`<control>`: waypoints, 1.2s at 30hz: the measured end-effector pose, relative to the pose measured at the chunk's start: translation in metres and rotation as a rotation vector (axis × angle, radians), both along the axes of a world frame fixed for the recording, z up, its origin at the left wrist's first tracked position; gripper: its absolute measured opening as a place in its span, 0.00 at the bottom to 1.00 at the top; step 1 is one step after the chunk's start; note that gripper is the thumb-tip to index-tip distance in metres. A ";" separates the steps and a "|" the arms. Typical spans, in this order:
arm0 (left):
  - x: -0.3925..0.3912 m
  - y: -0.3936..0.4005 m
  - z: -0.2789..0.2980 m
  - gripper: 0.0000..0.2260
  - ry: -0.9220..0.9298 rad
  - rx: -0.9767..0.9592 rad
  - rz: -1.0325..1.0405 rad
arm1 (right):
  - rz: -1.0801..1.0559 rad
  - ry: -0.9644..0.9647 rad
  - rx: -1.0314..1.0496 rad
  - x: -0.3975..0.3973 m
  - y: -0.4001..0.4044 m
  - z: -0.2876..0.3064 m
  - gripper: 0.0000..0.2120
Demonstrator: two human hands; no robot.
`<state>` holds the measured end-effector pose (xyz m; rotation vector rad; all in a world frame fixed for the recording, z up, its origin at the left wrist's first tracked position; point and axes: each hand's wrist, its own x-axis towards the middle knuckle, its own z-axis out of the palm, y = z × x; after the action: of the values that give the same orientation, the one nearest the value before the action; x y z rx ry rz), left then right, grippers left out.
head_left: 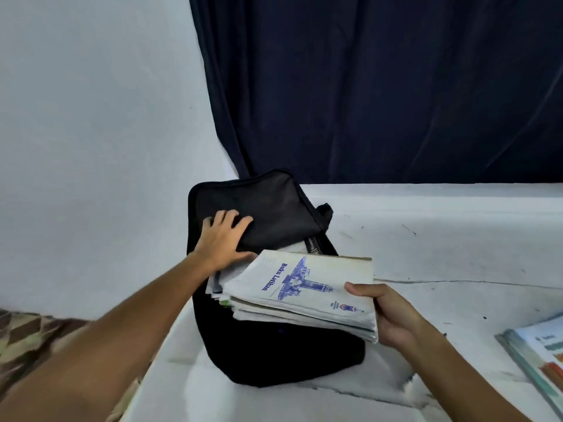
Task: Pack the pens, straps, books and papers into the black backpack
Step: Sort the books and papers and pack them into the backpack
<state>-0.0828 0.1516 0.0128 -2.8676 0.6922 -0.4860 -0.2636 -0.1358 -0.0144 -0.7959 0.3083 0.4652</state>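
Risk: the stack of thin paper exercise books (304, 295), pinched at its near edge by the right hand (387, 315), may fan out or catch on the opening rim of the black fabric backpack (274, 354) if it goes in skewed. The left hand (224, 239), fingers spread, presses the backpack's flap back. The stack's far end sits in the backpack's mouth; deeper contents are hidden. More colourful books (539, 354) lie on the white table (441, 239), right of the backpack.

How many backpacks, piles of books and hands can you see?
Backpacks: 1, the black backpack.
Piles of books: 2, the stack of exercise books in the right hand and the colourful books at the table's right edge.
Hands: 2, the left hand and the right hand.
Total: 5.
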 end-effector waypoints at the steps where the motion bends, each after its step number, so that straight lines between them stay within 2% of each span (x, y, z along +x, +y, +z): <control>1: 0.008 0.005 -0.003 0.36 -0.014 0.006 -0.023 | -0.027 0.013 0.015 0.003 0.007 -0.003 0.43; 4: 0.032 0.013 0.004 0.32 0.047 -0.109 -0.136 | -0.104 0.036 0.058 0.005 0.026 0.001 0.43; 7: 0.051 0.008 0.037 0.23 0.193 -0.268 -0.217 | -0.198 0.030 0.077 0.007 0.042 0.009 0.34; 12: 0.076 -0.002 0.104 0.23 0.118 -0.397 -0.277 | -0.414 -0.006 0.109 0.023 0.079 0.019 0.19; 17: 0.081 -0.005 0.116 0.24 0.056 -0.382 -0.265 | -0.619 0.015 0.074 0.076 0.124 0.015 0.18; 22: 0.084 -0.004 0.113 0.25 0.028 -0.390 -0.261 | -0.735 0.067 0.011 0.124 0.163 0.021 0.17; 26: 0.085 -0.004 0.112 0.25 0.033 -0.393 -0.285 | -0.786 0.098 -0.028 0.151 0.185 0.014 0.22; 29: 0.086 -0.002 0.111 0.25 0.022 -0.398 -0.287 | -0.790 0.101 -0.086 0.156 0.188 0.010 0.22; 36: 0.095 -0.002 0.103 0.25 0.078 -0.416 -0.254 | -0.752 0.068 -0.032 0.136 0.143 0.017 0.16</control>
<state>0.0124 0.1494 0.1163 -3.2113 1.0942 -0.6185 -0.1278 0.0073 0.0029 -0.6378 0.6453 -0.2204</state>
